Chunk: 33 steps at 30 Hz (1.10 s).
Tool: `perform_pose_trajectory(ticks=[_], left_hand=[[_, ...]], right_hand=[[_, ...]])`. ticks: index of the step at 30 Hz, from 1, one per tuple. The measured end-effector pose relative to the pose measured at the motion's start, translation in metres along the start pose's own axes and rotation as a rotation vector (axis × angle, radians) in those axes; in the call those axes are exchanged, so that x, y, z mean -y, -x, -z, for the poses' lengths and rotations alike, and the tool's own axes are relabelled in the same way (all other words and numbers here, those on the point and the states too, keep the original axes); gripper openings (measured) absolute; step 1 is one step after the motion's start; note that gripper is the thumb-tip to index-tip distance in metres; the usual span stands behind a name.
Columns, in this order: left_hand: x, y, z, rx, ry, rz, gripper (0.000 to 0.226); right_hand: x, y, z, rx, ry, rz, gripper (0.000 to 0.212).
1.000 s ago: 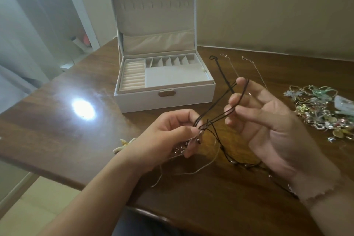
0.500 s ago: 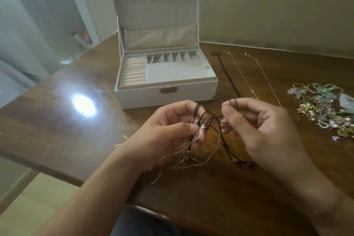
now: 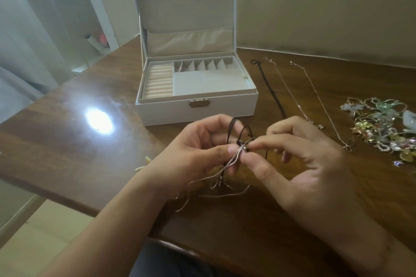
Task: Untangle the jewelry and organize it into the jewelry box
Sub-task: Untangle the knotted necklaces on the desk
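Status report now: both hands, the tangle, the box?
Left hand and right hand both pinch the cord-and-chain tangle. Knot not yet free. Jewelry box open, nothing blocking it.

A white jewelry box (image 3: 195,109) with grey lining sits on a brown wood-grain table (image 3: 67,132).

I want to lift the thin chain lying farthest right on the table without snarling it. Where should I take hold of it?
Probably at the far clasp end of that thin chain. It lies nearly straight, apart from its neighbour chain and the jewelry pile. Pinching it from above at that free end lets the rest trail out straight. The near end, with its small loop pendant, lies closer to the pile.
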State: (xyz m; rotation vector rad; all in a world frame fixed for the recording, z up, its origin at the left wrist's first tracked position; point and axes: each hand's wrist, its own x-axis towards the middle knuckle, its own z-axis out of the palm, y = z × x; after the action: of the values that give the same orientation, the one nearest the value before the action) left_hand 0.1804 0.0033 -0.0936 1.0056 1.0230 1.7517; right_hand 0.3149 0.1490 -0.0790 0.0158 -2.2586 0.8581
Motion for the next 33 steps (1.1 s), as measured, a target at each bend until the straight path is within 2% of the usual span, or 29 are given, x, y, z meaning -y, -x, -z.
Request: perform_pose_trajectory(ticks=[8, 14, 20, 28, 33], left_hand=[[0.001, 0.000, 0.000, -0.076, -0.119, 0.004, 0.012], [0.000, 0.000, -0.001, -0.091, -0.159, 0.011, 0.013], [0.000, 0.000, -0.002, -0.110, -0.149, 0.006, 0.011], [0.002, 0.001, -0.002, -0.281, -0.316, -0.065, 0.010], [-0.002, 0.003, -0.004, -0.220, -0.239, -0.023, 0.023]], right_hand=[[-0.003, 0.000, -0.001, 0.010, -0.022, 0.003, 0.006], [-0.007, -0.002, -0.001, 0.065, 0.018, -0.015, 0.023], [-0.008, -0.002, -0.002, 0.052, 0.050, 0.005, 0.012], [-0.010, -0.001, -0.004, 0.082, 0.088, -0.046, 0.009], [-0.009, 0.000, -0.003, 0.066, 0.108, -0.067, 0.009]])
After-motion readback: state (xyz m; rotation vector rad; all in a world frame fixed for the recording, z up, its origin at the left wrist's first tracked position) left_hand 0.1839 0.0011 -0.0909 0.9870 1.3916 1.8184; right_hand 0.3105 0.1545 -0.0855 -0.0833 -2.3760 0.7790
